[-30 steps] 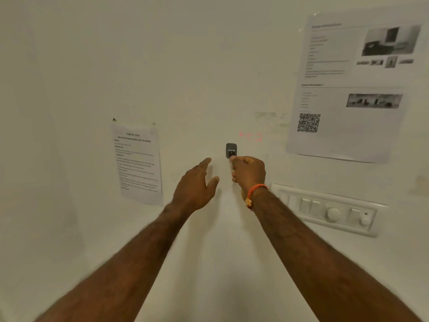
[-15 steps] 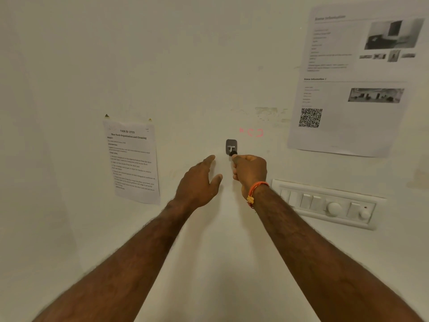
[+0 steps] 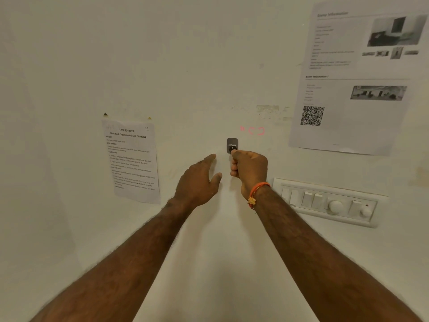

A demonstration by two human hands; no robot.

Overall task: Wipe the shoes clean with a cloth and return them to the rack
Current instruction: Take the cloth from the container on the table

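Observation:
No shoe, cloth or rack is in view; I face a pale wall. A small grey wall plate (image 3: pixel 232 143) with a dark round knob is fixed at the middle of the wall. My right hand (image 3: pixel 250 171), with an orange thread at the wrist, is curled into a fist just below the plate, and its thumb tip touches the knob. I see nothing held inside the fist. My left hand (image 3: pixel 199 182) hovers to the left of the plate, fingers straight and spread, touching nothing.
A printed task sheet (image 3: pixel 131 159) is taped to the wall at the left. A larger sheet with a QR code (image 3: pixel 352 89) hangs at the upper right. A white switch panel (image 3: pixel 325 202) sits at the right, below it. Faint red marks (image 3: pixel 253 130) show above the plate.
Both hands stay almost where they were at the plate. The view has shifted slightly, nothing else differs.

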